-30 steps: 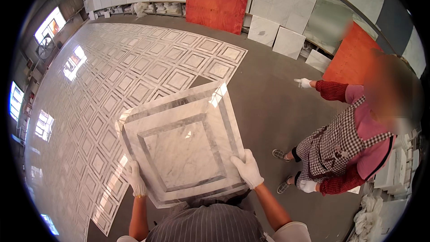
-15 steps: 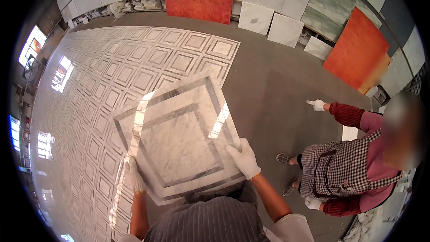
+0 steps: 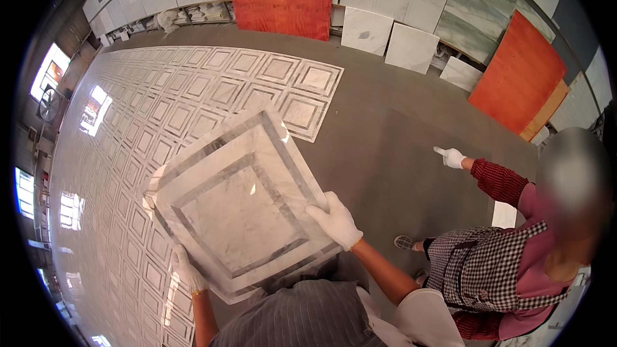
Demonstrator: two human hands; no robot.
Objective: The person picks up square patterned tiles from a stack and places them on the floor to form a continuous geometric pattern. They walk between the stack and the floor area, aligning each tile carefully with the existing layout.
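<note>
Presumably heavy, stiff, slick and brittle, the tile [image 3: 234,215] is suitably gripped at opposite edges by left hand [image 3: 189,272] and right hand [image 3: 337,222].

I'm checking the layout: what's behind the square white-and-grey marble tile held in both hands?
Past the tile, patterned white-and-grey marble flooring shows beyond its upper-left edge, and plain dark-grey floor to its right. Whatever the tile covers cannot be seen.

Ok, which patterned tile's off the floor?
The tile held by the wearer's left hand and right hand; the other patterned tiles lie flat on the floor.
</note>
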